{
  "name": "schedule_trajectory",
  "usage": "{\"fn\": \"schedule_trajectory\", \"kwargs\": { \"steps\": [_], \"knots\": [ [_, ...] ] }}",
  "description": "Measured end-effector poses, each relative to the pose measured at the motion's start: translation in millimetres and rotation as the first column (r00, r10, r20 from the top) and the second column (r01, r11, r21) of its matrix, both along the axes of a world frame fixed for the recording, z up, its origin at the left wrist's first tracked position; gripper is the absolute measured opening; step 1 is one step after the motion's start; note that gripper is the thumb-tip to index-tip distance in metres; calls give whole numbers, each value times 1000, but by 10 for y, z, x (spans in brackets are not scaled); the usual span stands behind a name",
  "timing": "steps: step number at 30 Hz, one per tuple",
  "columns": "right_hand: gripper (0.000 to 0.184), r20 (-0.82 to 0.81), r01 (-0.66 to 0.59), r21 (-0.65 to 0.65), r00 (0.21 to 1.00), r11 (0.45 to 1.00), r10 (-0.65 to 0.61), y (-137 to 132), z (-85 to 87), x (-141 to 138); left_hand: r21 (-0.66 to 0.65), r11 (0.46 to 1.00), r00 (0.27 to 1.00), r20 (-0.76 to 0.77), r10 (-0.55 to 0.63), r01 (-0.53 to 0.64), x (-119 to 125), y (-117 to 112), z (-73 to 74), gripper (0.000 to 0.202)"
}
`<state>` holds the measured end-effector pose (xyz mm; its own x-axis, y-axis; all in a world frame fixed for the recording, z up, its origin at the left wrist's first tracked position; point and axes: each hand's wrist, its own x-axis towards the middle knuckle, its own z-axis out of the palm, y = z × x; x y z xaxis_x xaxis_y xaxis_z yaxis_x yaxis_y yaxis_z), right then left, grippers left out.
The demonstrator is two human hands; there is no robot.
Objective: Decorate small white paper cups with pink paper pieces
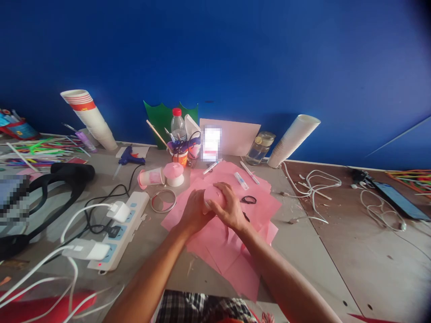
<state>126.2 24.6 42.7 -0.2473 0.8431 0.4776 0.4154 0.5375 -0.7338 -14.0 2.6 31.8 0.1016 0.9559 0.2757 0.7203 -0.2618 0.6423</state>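
Observation:
Both hands are wrapped round a small, round, pink paper-covered cup (214, 194), its flat pink face turned up. My left hand (194, 211) grips it from the left, with the fingers partly hidden behind it. From the right, my right hand (232, 207) closes on it, the thumb lying near its front edge and the fingers curled over the far side. Beneath them several sheets of pink paper (215, 258) overlap on the table. A black cord loop (249, 200) and a small white-and-blue packet (241, 181) lie on the paper, right of my right hand.
Left of the paper are a pink-wrapped cup (151, 177) on its side, a pink-topped cup (174, 174), a tape ring (163, 200), a glue gun (129, 157) and a power strip (123, 233) with cables. Stacked paper cups (294, 140) lean on the blue wall, near a glass jar (261, 147).

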Motion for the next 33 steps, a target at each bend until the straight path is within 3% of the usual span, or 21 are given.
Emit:
{"fn": "schedule_trajectory", "kwargs": {
  "steps": [10, 28, 33],
  "knots": [
    [39, -9, 17, -23, 1000, 1000, -17, 3, -6, -4, -5, 1000, 1000, 19, -11, 11, 31, -9, 82, 21],
    [38, 23, 23, -33, 999, 999, -22, 13, 7, -3, 5, 1000, 1000, 10, -7, 7, 39, -3, 98, 18],
    [49, -44, -43, -50, 998, 998, 41, 9, -9, 42, -27, 1000, 997, 76, 15, -13, 30, -9, 112, 25]
  ]
}}
